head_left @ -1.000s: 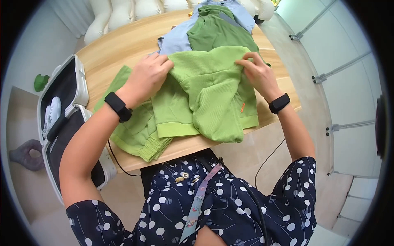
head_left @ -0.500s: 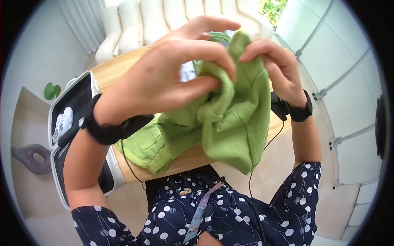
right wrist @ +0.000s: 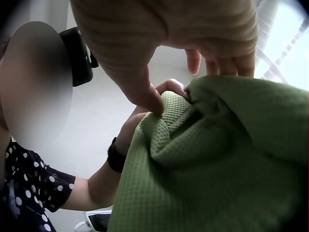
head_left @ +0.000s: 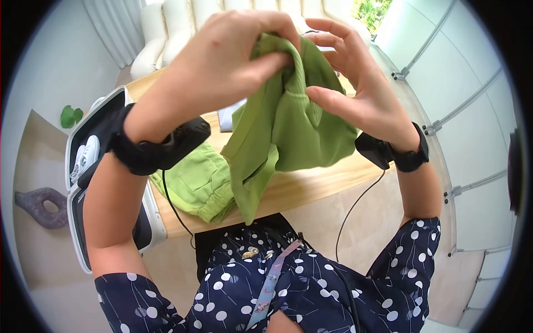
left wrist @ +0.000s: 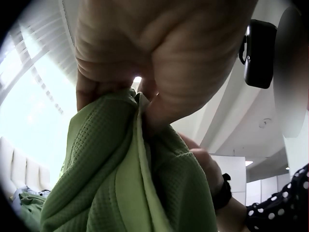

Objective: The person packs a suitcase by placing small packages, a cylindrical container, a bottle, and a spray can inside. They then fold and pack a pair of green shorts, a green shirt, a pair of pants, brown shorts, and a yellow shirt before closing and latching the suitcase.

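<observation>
In the head view a light green long-sleeved top (head_left: pixel 311 139) hangs bunched in the air above the table. My left hand (head_left: pixel 227 55) pinches its upper edge between thumb and fingers; the left wrist view shows the textured cloth draping from that pinch. On the other side is my right hand (head_left: pixel 361 83), its fingers spread apart. The right thumb touches the front of the cloth, and in the right wrist view the other fingertips reach behind its upper fold. Light green pants (head_left: pixel 202 186) with a gathered elastic end lie on the table below, left of the hanging top.
The wooden table (head_left: pixel 311 186) has a blue-grey garment (head_left: pixel 226 117) farther back, mostly hidden. An opened suitcase (head_left: pixel 157 213) with white shoes (head_left: pixel 84 161) inside stands at the left. Black cables hang from both wrist cameras. A cream sofa (head_left: pixel 177 28) is behind the table.
Both hands have lifted the top off the table toward the head camera, and it now hangs gathered. The right hand has gone from pinching the cloth to spread fingers; the left still pinches it.
</observation>
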The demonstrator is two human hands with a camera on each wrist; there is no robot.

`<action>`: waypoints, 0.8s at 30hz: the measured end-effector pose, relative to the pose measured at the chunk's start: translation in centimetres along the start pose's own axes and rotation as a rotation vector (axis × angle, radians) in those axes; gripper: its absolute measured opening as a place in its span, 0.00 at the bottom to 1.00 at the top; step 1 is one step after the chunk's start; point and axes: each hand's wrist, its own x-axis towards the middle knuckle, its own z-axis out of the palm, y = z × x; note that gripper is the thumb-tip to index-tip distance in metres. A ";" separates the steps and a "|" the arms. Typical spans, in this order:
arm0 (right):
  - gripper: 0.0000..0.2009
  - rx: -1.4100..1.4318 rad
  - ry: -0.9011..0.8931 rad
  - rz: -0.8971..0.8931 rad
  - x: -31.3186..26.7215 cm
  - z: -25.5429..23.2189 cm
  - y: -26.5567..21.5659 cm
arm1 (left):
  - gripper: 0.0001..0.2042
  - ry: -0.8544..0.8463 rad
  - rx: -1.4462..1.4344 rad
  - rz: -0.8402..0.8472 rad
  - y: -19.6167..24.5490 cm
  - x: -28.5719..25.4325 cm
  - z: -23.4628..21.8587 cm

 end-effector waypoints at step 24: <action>0.31 2.030 0.087 0.770 -6.2 10.5 4.9 | 0.04 0.301 -0.366 -0.190 -0.5 -0.4 -4.9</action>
